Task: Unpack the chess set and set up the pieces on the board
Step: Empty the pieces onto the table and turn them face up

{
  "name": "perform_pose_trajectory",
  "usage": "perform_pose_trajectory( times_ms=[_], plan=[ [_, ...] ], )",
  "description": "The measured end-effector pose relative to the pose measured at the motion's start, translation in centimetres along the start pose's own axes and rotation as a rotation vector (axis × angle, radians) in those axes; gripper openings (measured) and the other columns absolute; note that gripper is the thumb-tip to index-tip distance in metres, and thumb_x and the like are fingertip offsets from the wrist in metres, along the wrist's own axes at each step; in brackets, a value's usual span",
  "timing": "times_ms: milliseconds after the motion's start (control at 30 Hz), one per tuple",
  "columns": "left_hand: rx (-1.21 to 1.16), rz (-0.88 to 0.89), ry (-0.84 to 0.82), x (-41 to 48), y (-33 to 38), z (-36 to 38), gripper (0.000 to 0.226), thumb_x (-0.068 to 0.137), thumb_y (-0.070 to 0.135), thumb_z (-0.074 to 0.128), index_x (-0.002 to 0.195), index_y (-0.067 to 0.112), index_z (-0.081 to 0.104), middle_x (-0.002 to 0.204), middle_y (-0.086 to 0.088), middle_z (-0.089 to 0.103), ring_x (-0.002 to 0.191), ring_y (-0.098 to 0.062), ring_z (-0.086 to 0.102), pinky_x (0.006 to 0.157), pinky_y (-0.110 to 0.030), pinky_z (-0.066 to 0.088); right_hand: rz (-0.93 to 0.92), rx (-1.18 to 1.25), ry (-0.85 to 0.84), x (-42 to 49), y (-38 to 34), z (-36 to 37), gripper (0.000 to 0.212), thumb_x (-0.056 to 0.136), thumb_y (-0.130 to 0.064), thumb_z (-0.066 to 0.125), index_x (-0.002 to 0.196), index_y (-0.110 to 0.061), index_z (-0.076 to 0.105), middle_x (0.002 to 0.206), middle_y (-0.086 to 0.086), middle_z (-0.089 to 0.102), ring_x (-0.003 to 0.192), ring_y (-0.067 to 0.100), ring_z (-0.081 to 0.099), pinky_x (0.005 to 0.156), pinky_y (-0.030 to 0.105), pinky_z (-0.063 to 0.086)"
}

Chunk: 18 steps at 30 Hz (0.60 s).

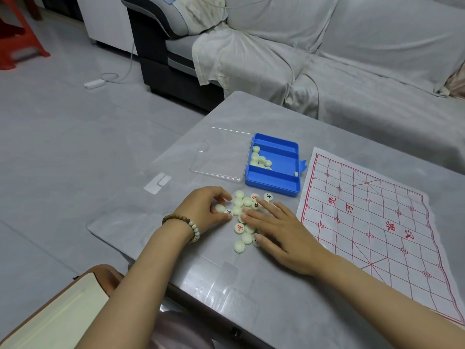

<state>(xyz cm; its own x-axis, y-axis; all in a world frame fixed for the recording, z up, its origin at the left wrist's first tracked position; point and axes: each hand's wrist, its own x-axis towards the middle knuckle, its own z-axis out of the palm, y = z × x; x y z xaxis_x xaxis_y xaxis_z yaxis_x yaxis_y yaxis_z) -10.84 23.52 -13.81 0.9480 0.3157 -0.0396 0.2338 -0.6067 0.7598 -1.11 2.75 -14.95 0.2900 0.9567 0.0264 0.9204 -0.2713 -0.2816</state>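
Observation:
Several cream round chess pieces (239,227) lie in a loose heap on the grey table, some showing red or black characters, others blank side up. My left hand (205,207) pinches one blank piece (220,208) at the heap's left edge. With its fingers straight, my right hand (279,229) lies flat over the heap's right side and covers some pieces. Behind the heap stands the blue box (273,183), open, with several pieces (259,158) in its middle compartment. The paper board (372,222) with red lines is spread out to the right, with no pieces on it.
The box's clear lid (221,154) lies left of the blue box. A sofa under a grey cover (352,59) stands behind the table (276,285). A red stool (17,34) and a white power strip (94,83) are on the floor at left. A notebook (55,316) sits at bottom left.

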Motion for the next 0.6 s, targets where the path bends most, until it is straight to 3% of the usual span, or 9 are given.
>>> perform_pose_trajectory(
  times_ms=[200, 300, 400, 500, 600],
  plan=[
    [0.002, -0.019, -0.002, 0.3, -0.4, -0.3, 0.028, 0.077, 0.026, 0.074, 0.102, 0.028, 0.060, 0.089, 0.011, 0.060, 0.064, -0.007, 0.049, 0.063, -0.012, 0.042, -0.005, 0.010, 0.019, 0.2, -0.2, 0.1, 0.053, 0.096, -0.052, 0.018, 0.143, -0.035, 0.037, 0.154, -0.016, 0.023, 0.145, 0.002, -0.001, 0.118, 0.030, 0.001],
    [-0.041, -0.019, 0.077, 0.6, -0.6, 0.0, 0.022, 0.080, 0.028, 0.070, 0.100, 0.030, 0.061, 0.089, 0.011, 0.064, 0.062, -0.007, 0.050, 0.063, -0.017, 0.043, 0.090, 0.152, 0.164, 0.9, 0.4, -0.7, 0.045, 0.096, -0.046, 0.035, 0.139, -0.033, 0.041, 0.150, -0.014, 0.031, 0.141, 0.001, 0.017, 0.116, 0.029, 0.015],
    [-0.027, -0.011, 0.284, 1.6, -0.4, 0.3, 0.019, 0.082, 0.035, 0.067, 0.100, 0.034, 0.061, 0.088, 0.015, 0.061, 0.061, -0.003, 0.046, 0.062, -0.022, 0.041, 0.273, 0.320, 0.312, 3.0, 1.9, -2.5, 0.041, 0.094, -0.035, 0.051, 0.134, -0.027, 0.046, 0.144, -0.011, 0.040, 0.132, 0.001, 0.032, 0.110, 0.028, 0.031],
    [-0.018, 0.031, 0.407, 3.1, 0.1, 0.8, 0.025, 0.082, 0.038, 0.065, 0.106, 0.031, 0.061, 0.101, 0.012, 0.059, 0.079, -0.003, 0.050, 0.070, -0.018, 0.040, 0.441, 0.337, 0.320, 6.1, 4.2, -4.1, 0.048, 0.092, -0.040, 0.054, 0.133, -0.019, 0.045, 0.142, -0.007, 0.041, 0.129, 0.007, 0.039, 0.097, 0.020, 0.032],
    [0.079, 0.060, 0.426, 4.5, 0.4, 1.6, 0.034, 0.084, 0.040, 0.063, 0.115, 0.025, 0.060, 0.119, 0.005, 0.057, 0.109, -0.015, 0.048, 0.093, -0.027, 0.038, 0.592, 0.363, 0.197, 9.6, 6.6, -4.2, 0.052, 0.090, -0.055, 0.047, 0.125, -0.016, 0.050, 0.129, -0.003, 0.048, 0.117, 0.014, 0.046, 0.092, 0.028, 0.037]
  ],
)
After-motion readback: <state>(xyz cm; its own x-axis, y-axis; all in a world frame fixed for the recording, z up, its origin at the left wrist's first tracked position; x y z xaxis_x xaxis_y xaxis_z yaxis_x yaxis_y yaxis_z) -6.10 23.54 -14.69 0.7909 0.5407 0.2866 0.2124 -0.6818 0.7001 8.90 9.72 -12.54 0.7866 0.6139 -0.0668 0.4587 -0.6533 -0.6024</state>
